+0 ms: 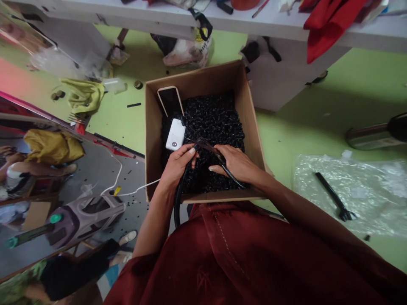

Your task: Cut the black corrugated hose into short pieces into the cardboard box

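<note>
My left hand [182, 163] pinches the end of a black ribbed tube [178, 197], which hangs over the box's near edge towards my lap. Closed around a dark long-bladed tool [206, 146], perhaps scissors or cutters, is my right hand [235, 163]. A black handle [233, 177] sticks out below that palm. The tool's tip lies close to the tube end at my left fingertips; whether they touch I cannot tell. Both hands are over a cardboard box [254, 123] holding many small black pieces [213, 120].
Inside the box, a phone [171, 101] leans at the left above a white power bank [175, 134]. A white table [280, 23] spans the far side. Plastic sheeting [375, 190] lies right, a purple stool [85, 216] left. Other people sit at the left, one with a bare leg [47, 169].
</note>
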`<state>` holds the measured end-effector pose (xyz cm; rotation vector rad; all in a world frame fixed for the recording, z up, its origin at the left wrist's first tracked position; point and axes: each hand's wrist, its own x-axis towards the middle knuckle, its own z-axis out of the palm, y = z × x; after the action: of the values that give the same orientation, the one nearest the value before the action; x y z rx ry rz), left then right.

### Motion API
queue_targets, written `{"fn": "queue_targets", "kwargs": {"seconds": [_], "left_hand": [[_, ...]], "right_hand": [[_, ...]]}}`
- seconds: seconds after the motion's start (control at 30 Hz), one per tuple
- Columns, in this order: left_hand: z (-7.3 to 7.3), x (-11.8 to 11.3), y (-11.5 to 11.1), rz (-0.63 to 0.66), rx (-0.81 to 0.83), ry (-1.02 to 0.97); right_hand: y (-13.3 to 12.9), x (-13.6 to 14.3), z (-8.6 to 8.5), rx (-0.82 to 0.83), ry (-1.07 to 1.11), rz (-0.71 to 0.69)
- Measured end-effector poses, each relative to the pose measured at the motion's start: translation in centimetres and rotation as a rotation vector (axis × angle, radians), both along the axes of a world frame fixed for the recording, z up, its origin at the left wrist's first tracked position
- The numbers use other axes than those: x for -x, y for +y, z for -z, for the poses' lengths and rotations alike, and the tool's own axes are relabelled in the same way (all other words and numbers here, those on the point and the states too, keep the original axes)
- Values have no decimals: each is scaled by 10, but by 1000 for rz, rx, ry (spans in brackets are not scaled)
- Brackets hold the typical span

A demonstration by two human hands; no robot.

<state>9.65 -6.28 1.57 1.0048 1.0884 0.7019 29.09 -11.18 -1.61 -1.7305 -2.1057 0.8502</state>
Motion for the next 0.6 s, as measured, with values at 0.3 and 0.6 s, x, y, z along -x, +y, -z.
{"fn": "queue_targets", "kwargs": {"seconds": [0.3, 0.6], "left_hand": [[2, 0, 1, 16, -27, 60], [3, -3, 1, 107, -53, 112]], "right_hand": [[2, -1, -1, 53, 79, -42], [3, -1, -1, 75, 129, -60]]}}
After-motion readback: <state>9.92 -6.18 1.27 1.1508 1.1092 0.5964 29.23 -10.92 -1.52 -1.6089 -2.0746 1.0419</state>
